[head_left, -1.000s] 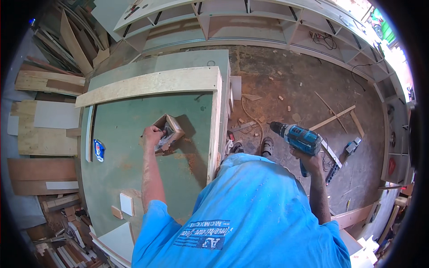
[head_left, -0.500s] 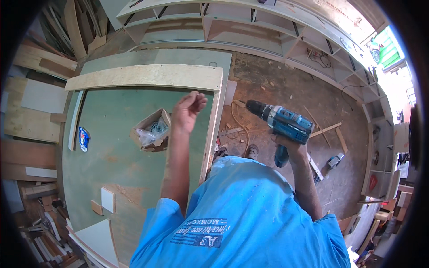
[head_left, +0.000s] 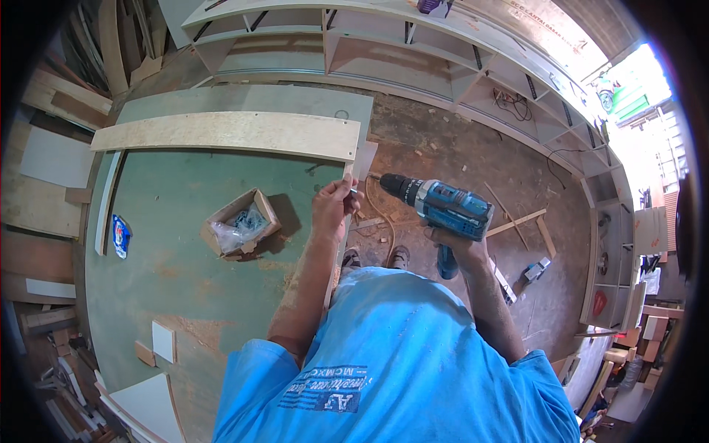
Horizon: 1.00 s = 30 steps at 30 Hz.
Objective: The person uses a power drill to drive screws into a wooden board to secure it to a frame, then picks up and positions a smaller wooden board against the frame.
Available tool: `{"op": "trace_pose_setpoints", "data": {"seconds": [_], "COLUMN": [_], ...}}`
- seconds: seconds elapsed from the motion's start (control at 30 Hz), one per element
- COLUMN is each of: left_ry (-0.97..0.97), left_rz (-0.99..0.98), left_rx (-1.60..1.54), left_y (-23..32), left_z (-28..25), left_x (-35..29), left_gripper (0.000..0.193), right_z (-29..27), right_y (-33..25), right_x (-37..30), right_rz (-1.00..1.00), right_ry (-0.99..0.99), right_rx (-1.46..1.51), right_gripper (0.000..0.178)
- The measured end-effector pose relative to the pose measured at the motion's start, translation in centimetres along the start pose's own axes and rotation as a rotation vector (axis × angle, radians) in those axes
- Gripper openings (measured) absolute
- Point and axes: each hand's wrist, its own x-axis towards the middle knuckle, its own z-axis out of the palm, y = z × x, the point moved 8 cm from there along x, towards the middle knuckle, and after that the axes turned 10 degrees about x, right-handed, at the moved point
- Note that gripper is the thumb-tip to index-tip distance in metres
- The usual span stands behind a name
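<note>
My right hand [head_left: 459,245] is wrapped round the grip of a blue and black cordless drill [head_left: 452,210], whose chuck and bit point left toward my other hand. My left hand [head_left: 334,204] is closed in a pinch on a small, shiny screw [head_left: 354,191], just short of the drill's tip. Beside that hand, the wooden frame [head_left: 229,133] has a wide pale board across its far side, resting on the green tabletop [head_left: 170,295]. An open cardboard box [head_left: 264,208] with plastic bags of small hardware stands on the green surface inside the frame.
A blue and white packet [head_left: 121,236] and white board offcuts [head_left: 163,341] lie on the table. Long white shelving [head_left: 384,48] curves along the far side and right. Wood strips [head_left: 518,221] and a grey tool [head_left: 537,270] lie on the floor. Stacked boards line the left.
My left hand has come down and right toward the drill, and the small screw now shows in its fingers. The drill has shifted slightly left in the picture as the view moved.
</note>
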Motion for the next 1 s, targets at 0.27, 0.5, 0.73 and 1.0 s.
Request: {"op": "trace_pose_setpoints", "data": {"seconds": [0.27,0.5,0.73,1.0], "left_ry": [0.091,0.042,-0.003,-0.233], "left_rz": [-0.037,-0.067,-0.094,-0.129], "left_rx": [-0.058,-0.188,-0.128,-0.139], "left_y": [-0.6,0.0,-0.6,-2.0], "left_z": [-0.1,-0.3,1.5,2.5], "left_x": [0.1,1.3,0.3,0.4], "left_gripper": [0.018,0.015,0.016,0.025], "right_z": [0.0,-0.3,-0.3,-0.3], "right_y": [-0.4,-0.1,-1.0,-0.2], "right_x": [0.2,0.2,-0.1,-0.2], "right_rz": [-0.027,0.037,0.008,0.090], "right_ry": [0.026,0.009,0.090,0.029], "right_rx": [0.029,0.008,0.031,-0.020], "right_gripper": [0.043,0.059,0.042,0.061]}}
